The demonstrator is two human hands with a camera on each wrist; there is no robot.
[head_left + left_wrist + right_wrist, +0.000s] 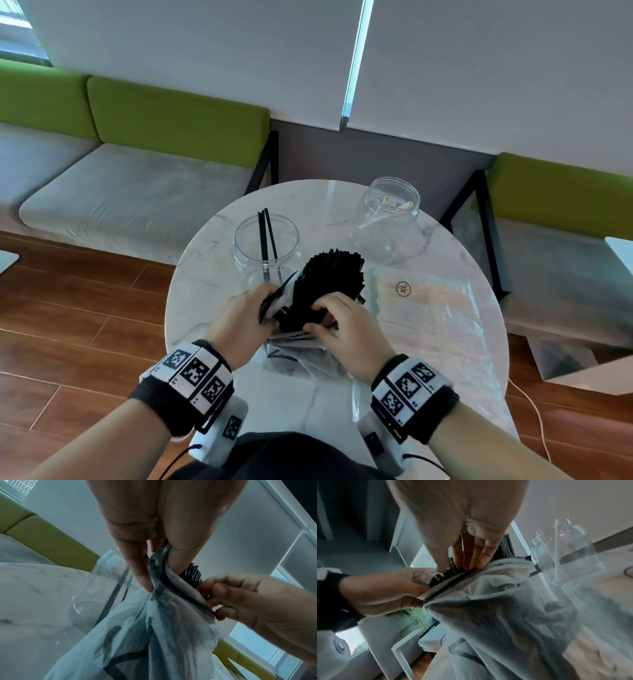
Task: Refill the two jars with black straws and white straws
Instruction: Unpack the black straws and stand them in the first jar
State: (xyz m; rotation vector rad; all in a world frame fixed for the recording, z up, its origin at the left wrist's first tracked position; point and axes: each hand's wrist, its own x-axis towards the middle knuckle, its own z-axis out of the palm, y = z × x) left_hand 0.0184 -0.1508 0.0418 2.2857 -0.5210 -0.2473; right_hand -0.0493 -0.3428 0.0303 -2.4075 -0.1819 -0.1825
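A thick bundle of black straws sticks out of a clear plastic bag at the middle of the round marble table. My left hand pinches the bag's rim on the left. My right hand grips the black straws at the bag mouth. Behind stands a clear jar with two black straws. At the back right a second clear jar holds a few white straws. A flat clear bag of white straws lies on the right.
Grey benches with green backrests line the wall behind the table. A white stand sits on the wooden floor at the right. A thin cable runs over the floor beside the table.
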